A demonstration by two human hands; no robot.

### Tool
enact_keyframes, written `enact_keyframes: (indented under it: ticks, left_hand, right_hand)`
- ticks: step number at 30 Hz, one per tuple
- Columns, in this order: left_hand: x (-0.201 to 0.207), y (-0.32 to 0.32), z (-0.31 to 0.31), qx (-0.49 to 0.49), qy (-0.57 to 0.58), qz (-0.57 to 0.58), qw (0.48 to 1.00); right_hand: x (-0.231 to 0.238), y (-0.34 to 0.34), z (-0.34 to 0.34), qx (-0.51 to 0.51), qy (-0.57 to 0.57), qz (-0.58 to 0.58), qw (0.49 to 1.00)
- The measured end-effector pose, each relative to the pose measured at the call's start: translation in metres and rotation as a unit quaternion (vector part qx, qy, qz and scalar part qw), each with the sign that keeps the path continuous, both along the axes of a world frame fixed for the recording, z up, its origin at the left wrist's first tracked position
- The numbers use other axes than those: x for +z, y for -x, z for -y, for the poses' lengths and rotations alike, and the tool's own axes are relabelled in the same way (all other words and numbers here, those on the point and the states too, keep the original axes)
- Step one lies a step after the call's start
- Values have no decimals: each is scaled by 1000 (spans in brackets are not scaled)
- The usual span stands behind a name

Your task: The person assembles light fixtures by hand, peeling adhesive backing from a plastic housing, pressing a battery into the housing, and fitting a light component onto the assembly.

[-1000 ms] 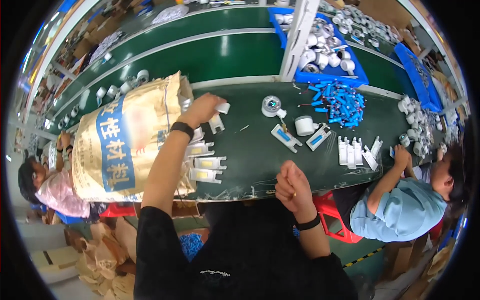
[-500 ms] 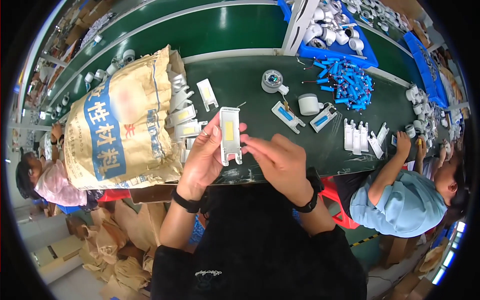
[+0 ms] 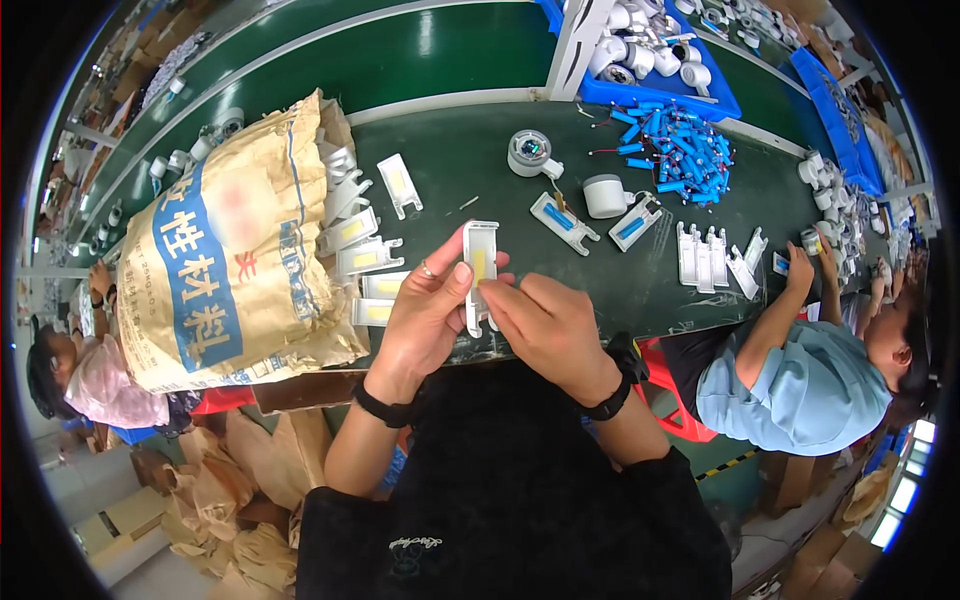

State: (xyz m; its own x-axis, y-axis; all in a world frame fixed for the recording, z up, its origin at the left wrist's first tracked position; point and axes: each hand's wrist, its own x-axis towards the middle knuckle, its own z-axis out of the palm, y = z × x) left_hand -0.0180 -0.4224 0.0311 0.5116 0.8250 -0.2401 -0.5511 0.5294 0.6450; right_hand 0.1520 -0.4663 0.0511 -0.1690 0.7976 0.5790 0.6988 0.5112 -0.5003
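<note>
My left hand (image 3: pixel 425 315) holds a white plastic housing (image 3: pixel 481 240) upright over the near edge of the bench. The housing is a shallow tray with prongs at its lower end and a yellow rectangular panel (image 3: pixel 479 264) inside. Closed in a pinch, my right hand (image 3: pixel 550 325) touches the housing at the lower part of the panel. Whatever may be between its fingertips is too small to make out. To the left lie similar white housings with yellow panels (image 3: pixel 366 256). Beyond my right hand are two housings holding blue cylindrical cells (image 3: pixel 564 220) (image 3: pixel 634 228).
A large paper sack (image 3: pixel 215 250) stands on the bench at left. A round lamp head (image 3: pixel 530 153), a white cup-shaped part (image 3: pixel 606 197), piled blue cells (image 3: pixel 685 150) and a blue bin (image 3: pixel 655 92) lie beyond. A co-worker in light blue (image 3: pixel 800 385) sits at right.
The housing has turned partly sideways and shifted slightly right in the view. My right fingertips have moved from beside its right edge onto the panel area.
</note>
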Motion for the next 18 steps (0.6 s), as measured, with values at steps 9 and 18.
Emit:
enact_keyframes:
  ticks: [9, 18]
  left_hand:
    - [-4, 3, -1, -15, 29, -50, 998]
    - [9, -63, -20, -278, -197, -360, 868]
  right_hand:
    - [-11, -5, -7, 2, 138, -177, 974]
    - [-26, -103, 61, -128, 250, -432, 857]
